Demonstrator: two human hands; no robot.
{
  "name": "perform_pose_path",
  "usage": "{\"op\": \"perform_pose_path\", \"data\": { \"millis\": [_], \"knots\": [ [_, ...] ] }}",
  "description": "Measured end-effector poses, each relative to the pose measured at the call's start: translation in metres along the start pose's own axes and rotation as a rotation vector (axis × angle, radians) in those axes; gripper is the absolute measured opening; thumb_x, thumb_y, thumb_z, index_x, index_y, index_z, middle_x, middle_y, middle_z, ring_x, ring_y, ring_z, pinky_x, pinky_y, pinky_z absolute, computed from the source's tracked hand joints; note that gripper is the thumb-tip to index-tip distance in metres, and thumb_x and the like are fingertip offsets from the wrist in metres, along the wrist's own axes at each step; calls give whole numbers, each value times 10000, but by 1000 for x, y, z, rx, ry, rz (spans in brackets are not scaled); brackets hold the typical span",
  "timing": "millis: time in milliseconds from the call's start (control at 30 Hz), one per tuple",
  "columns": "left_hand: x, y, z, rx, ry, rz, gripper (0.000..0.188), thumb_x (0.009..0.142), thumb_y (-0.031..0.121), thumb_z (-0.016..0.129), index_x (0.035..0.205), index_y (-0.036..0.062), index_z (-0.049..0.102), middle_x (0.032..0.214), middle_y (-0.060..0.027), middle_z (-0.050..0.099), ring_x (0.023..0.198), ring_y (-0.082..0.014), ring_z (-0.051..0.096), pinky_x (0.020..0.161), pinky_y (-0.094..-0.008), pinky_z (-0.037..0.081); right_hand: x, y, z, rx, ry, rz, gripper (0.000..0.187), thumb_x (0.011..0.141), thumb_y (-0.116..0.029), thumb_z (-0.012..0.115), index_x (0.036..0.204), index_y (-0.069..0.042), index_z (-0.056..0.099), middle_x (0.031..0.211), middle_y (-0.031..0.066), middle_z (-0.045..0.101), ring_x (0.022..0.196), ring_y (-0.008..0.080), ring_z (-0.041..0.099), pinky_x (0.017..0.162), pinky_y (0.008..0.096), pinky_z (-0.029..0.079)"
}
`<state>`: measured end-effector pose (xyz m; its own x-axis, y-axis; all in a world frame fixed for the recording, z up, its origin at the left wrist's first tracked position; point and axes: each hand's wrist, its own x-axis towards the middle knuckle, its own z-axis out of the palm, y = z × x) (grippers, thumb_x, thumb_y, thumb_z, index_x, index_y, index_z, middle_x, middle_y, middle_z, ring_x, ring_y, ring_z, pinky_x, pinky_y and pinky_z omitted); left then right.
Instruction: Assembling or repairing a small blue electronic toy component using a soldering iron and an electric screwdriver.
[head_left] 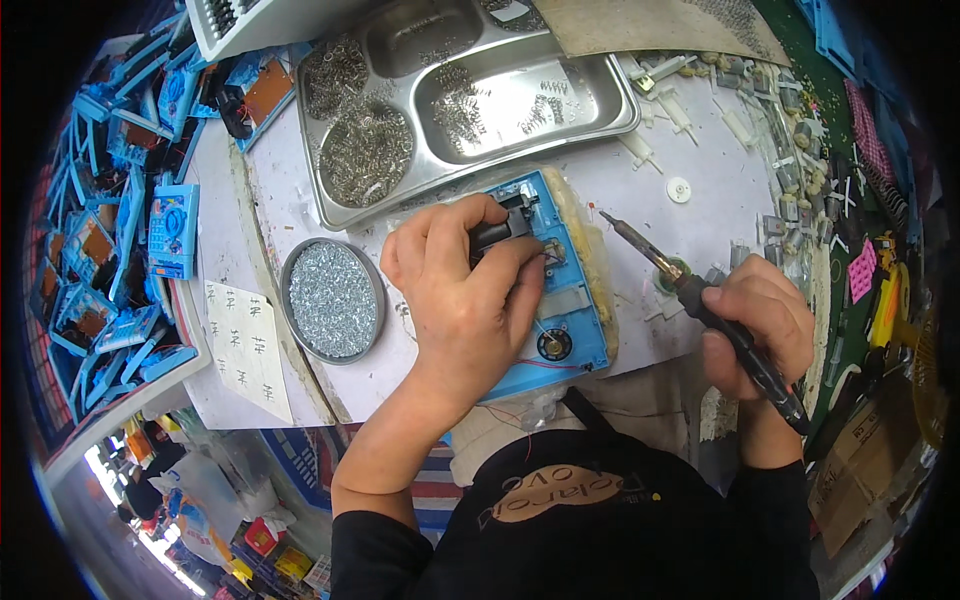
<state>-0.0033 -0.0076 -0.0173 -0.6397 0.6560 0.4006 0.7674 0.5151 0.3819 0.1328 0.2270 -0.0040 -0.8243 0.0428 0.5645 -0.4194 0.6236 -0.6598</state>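
My left hand (458, 290) bends over an open blue plastic casing (510, 378), its fingers closed around a black block-shaped part (494, 236) at the casing's upper left. The fingers partly hide that part. Inside the casing show a small round speaker (554, 344), a silvery strip and thin red wires. Off to the right, my right hand (762, 325) is wrapped round a black-handled, pen-shaped tool (740, 345). Its slim metal tip points up and left, apart from the casing; I cannot tell whether it is a soldering iron or a screwdriver.
A steel compartment tray (470, 165) holding small springs stands behind the casing. At left are a round dish (377, 290) of small screws, a paper slip (245, 345) and piled blue casings (172, 232). White plastic parts and small motors (790, 205) lie right; a white disc (678, 190) is nearer.
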Motion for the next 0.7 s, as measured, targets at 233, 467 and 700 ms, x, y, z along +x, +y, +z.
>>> {"op": "perform_pose_path", "data": {
  "millis": [233, 467, 700],
  "knots": [
    [-1, -1, -4, 1, 45, 46, 233, 693, 67, 829, 911, 131, 777, 1094, -68, 655, 1041, -275, 563, 924, -391, 376, -1, 1, 0, -5, -8, 8, 255, 811, -55, 755, 1042, 24, 682, 674, 76, 599, 538, 221, 539, 513, 323, 412],
    [-4, -8, -11, -141, 78, 73, 236, 725, 26, 828, 936, 104, 757, 891, -5, 703, 827, -206, 595, 842, -365, 364, -2, 2, 4, 29, 25, 14, 249, 807, -50, 756, 1032, 36, 693, 669, 77, 614, 546, 216, 553, 520, 318, 422],
    [-4, -2, -7, 4, 4, 142, 198, 743, 93, 832, 917, 143, 752, 877, 27, 667, 846, -187, 575, 844, -380, 328, -3, -2, 5, 23, 25, 29, 248, 790, -33, 756, 1020, 39, 700, 666, 80, 620, 547, 214, 566, 520, 312, 431]
  ]
}}
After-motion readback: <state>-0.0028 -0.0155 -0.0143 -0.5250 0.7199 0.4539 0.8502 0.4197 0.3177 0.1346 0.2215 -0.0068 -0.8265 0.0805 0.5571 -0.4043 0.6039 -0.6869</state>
